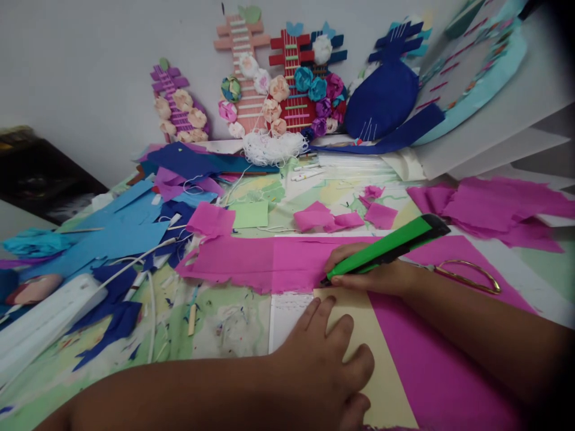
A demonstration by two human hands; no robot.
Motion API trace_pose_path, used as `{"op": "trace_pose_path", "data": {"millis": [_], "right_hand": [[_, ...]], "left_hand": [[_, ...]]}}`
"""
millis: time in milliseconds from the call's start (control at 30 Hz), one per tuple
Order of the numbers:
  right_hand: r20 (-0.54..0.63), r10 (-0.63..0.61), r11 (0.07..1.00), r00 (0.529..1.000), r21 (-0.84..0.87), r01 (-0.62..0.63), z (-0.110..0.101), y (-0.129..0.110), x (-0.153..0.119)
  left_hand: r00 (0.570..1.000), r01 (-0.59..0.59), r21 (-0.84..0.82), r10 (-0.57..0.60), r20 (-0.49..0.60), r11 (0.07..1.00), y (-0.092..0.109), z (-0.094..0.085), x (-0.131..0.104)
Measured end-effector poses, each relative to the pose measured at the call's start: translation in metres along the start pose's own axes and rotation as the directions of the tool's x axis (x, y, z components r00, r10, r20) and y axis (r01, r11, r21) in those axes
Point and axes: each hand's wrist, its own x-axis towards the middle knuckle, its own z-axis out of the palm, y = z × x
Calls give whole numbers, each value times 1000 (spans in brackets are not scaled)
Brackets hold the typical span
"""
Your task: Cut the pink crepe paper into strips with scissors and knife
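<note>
Held in my right hand [377, 274] is a green and black utility knife [381, 248]. Its tip points down at a strip of magenta paper [242, 260], by the top edge of a pale yellow card [386, 371]. My left hand [327, 353] lies palm down across the card with its fingers spread. The card sits partly over a large magenta sheet [440, 353] and a white sheet [287, 323]. Gold-handled scissors [469, 276] rest beyond my right forearm; their blades are largely hidden.
Crumpled magenta pieces [507, 206] lie at the right. A white power strip [49, 317], cables and blue paper scraps [117, 248] cover the left. White string [274, 146] and flower-decorated paper instruments [294, 90] stand along the wall. A light green square [251, 214] lies mid-table.
</note>
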Motion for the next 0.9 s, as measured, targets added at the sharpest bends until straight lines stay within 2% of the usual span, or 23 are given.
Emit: {"op": "trace_pose_path", "data": {"millis": [167, 300, 467, 700, 900], "right_hand": [[19, 4, 996, 1000, -95, -2, -2, -2, 1], [55, 0, 998, 999, -64, 4, -2, 0, 2], [-14, 57, 998, 998, -18, -57, -2, 1, -2], [-37, 71, 997, 997, -5, -71, -3, 0, -3], [-7, 89, 996, 996, 3, -89, -4, -1, -3]], "left_hand": [[997, 67, -67, -65, 34, 996, 1, -1, 0], [988, 146, -144, -136, 76, 979, 2, -7, -1], [974, 211, -178, -191, 126, 961, 4, -15, -1], [973, 210, -168, -190, 129, 963, 3, -15, -1], [976, 201, -165, -183, 119, 965, 3, -11, -1]]}}
